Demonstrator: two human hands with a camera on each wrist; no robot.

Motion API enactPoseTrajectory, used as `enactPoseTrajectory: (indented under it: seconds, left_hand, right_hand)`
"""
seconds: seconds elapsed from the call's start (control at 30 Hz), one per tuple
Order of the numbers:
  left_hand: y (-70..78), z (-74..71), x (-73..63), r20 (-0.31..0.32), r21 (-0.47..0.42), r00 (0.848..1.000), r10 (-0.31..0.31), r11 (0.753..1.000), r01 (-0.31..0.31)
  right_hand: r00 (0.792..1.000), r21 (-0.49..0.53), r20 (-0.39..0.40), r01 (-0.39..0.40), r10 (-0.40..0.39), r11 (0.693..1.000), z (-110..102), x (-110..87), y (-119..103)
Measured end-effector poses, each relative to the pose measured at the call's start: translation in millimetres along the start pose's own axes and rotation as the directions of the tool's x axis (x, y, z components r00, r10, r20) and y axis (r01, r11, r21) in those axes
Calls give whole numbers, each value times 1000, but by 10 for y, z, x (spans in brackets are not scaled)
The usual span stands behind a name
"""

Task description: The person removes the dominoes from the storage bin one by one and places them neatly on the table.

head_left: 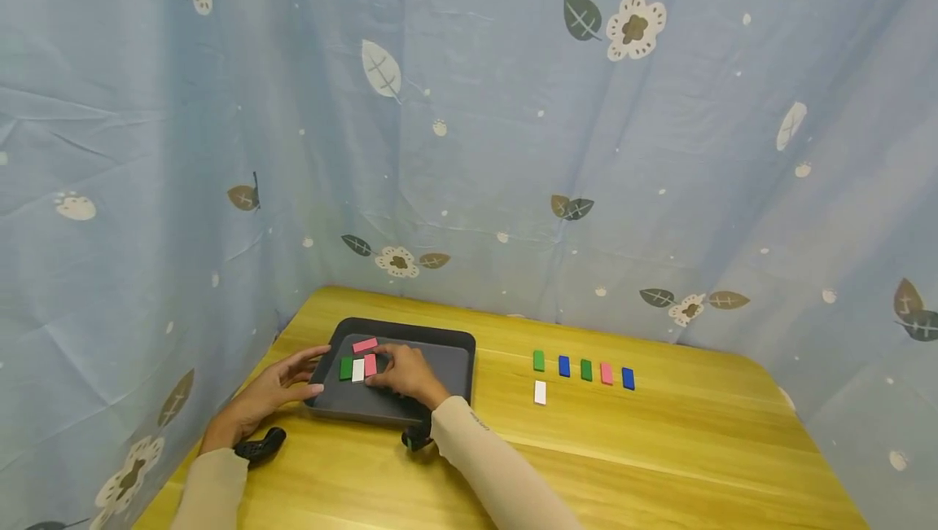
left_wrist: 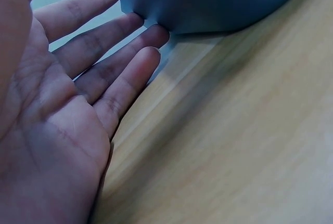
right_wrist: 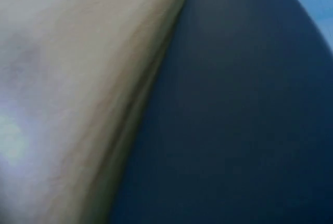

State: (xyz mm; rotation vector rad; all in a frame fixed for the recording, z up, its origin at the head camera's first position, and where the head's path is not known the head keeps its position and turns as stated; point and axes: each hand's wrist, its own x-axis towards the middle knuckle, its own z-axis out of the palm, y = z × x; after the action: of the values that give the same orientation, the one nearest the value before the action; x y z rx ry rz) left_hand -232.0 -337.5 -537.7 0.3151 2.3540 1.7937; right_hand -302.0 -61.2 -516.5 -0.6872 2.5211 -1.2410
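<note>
A dark grey tray (head_left: 450, 359) lies on the wooden table, holding a green block (head_left: 346, 368), a white block (head_left: 358, 370) and a pink block (head_left: 370, 364) side by side. Just behind them a second pink block (head_left: 365, 345) lies crosswise. My right hand (head_left: 406, 371) reaches into the tray and pinches the nearer pink block between thumb and index finger. At the tray's left side is my left hand (head_left: 271, 392), fingers extended; in the left wrist view its fingertips touch the tray's outer wall (left_wrist: 208, 5). The right wrist view shows mostly sleeve or skin and dark tray, no fingers.
On the table right of the tray stands a row of blocks: light green (head_left: 538, 361), blue (head_left: 564, 365), dark green (head_left: 586, 370), pink (head_left: 607, 374) and blue (head_left: 628, 378). A white block (head_left: 540, 392) lies in front. A patterned curtain (head_left: 513, 147) surrounds the table (head_left: 659, 448).
</note>
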Motion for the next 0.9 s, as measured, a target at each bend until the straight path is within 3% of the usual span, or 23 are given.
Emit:
enactPoseTrajectory:
  seconds: [0.27, 0.63, 0.9]
  left_hand:
    - [19, 31, 9, 11, -3, 1000, 11, 1000, -11]
    - [20, 21, 19, -3, 8, 1000, -7, 1000, 7]
    - [23, 0, -8, -6, 25, 1000, -1, 1000, 1]
  right_hand:
    - [998, -24, 31, -47, 48, 999, -37, 32, -19]
    - [1000, -44, 27, -13, 14, 999, -69, -16, -23]
    - [998, -4, 50, 35, -34, 999, -256, -126, -57]
